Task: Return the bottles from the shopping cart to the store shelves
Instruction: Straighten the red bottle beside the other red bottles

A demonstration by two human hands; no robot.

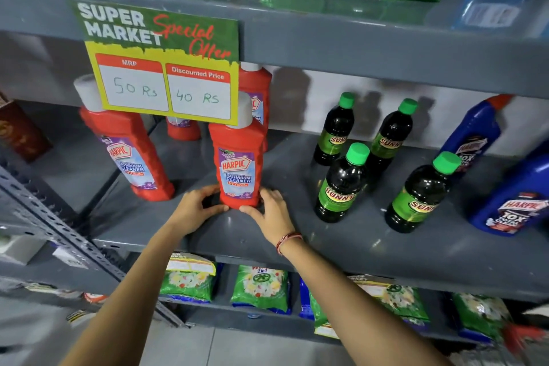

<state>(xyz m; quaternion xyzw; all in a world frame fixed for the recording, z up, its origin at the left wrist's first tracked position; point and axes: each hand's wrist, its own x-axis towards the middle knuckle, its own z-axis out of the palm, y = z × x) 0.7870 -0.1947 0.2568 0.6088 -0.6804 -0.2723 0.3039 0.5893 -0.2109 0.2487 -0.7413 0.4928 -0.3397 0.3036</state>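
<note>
offer sign (162, 68) hides the tops of the far red bottles (256, 89) | blue bottle (517, 199) cut by right edge | bottom-right corner blurred

Head-worn, wide-angle, looking forward and down, close to the grey shelf (341, 235), both forearms reaching in from below.

Your left hand (194, 209) and right hand (271, 211) reach forward, arms extended, fingers (248, 210) curled inward, facing each other.

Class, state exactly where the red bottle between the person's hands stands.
The red bottle stands upright at the front of the middle shelf, below the price sign, between left hand and right hand.
</note>
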